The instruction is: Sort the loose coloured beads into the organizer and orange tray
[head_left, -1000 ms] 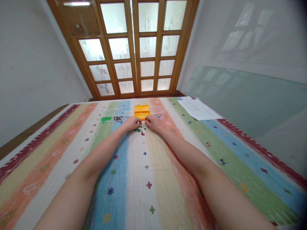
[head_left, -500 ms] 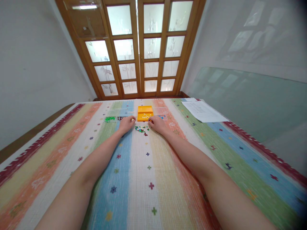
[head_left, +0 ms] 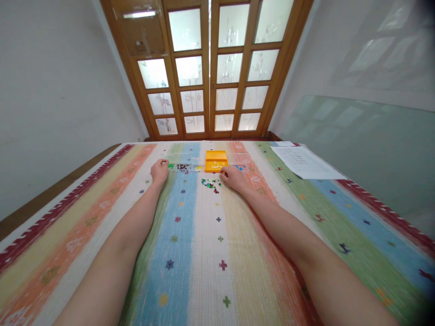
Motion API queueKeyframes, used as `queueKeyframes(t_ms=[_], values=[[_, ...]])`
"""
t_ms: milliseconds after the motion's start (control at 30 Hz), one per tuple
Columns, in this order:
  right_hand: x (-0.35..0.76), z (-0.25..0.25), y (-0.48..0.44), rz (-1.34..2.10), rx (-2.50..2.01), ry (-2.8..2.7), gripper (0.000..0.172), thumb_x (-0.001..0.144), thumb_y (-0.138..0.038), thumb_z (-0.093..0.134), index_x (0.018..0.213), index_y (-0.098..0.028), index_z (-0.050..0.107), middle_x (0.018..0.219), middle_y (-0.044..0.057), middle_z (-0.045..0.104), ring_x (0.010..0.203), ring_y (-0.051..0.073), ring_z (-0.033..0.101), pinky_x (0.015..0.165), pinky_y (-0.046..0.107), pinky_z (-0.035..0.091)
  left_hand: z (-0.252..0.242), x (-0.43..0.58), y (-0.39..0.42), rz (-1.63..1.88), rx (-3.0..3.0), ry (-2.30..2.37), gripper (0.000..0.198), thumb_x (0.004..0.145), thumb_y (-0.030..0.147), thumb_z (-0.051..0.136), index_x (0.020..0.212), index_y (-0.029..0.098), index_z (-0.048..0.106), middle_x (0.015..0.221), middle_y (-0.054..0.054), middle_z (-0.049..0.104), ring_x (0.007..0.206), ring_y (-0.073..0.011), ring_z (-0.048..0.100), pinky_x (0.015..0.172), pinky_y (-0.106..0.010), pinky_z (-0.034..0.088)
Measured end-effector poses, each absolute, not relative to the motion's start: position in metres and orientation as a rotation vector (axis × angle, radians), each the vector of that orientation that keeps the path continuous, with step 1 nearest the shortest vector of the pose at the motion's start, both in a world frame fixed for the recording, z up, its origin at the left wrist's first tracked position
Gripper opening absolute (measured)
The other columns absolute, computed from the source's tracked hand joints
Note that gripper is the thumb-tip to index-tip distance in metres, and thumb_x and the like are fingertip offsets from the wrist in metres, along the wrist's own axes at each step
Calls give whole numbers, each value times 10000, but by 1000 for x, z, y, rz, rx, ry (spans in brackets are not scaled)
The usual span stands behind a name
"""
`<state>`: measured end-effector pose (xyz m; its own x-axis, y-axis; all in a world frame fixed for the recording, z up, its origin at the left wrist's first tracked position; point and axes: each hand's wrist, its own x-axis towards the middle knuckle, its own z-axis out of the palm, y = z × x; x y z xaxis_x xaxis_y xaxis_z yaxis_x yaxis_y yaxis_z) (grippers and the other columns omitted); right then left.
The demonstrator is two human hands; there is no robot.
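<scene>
My left hand [head_left: 159,170] is over the left end of a row of clear boxes, its fingers pinched beside the green pieces [head_left: 171,166]. What the pinch holds is too small to make out. Dark red pieces [head_left: 184,167] and a few yellow pieces [head_left: 199,168] lie in the neighbouring boxes. An orange case [head_left: 216,156] stands with its lid up and white bits inside. At its front right corner my right hand [head_left: 234,177] has its fingertips closed, their contents hidden. Blue pieces [head_left: 239,167] show behind that hand. In front of the case lies a loose pile of mixed shiny pieces [head_left: 211,183].
A striped, patterned cloth [head_left: 204,253] covers the table. Printed paper sheets [head_left: 306,162] lie at the far right. Beyond the table are wooden doors with glass panes [head_left: 210,90], and a pale green glass panel [head_left: 356,140] is along the right wall.
My left hand has moved left, from beside the orange case to the green pieces, uncovering the dark red and yellow ones. My right hand stays by the case. The view has shifted slightly.
</scene>
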<state>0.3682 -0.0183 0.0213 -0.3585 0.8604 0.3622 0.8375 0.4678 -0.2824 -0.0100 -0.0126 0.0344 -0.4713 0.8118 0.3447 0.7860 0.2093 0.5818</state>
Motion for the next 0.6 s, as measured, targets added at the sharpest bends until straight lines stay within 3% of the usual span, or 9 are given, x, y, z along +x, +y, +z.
queueKeyframes(t_ms=[400,600], values=[[370,19,-16,73,-1398,-2265,203,984,-227,567,1028,-196,763,1008,85,766,942,222,649,804,294,412,26,-16,-14,1017,1557,2466,344,973,382,541,1174,222,770,1074,-95,785,961,-257,687,808,-310,464],[370,18,-16,77,-1372,-2269,191,988,-232,575,1013,-196,761,1007,83,772,940,220,650,792,286,399,25,-3,-15,993,1763,2418,341,992,416,541,1161,224,766,1010,-85,772,937,-253,681,780,-300,451]])
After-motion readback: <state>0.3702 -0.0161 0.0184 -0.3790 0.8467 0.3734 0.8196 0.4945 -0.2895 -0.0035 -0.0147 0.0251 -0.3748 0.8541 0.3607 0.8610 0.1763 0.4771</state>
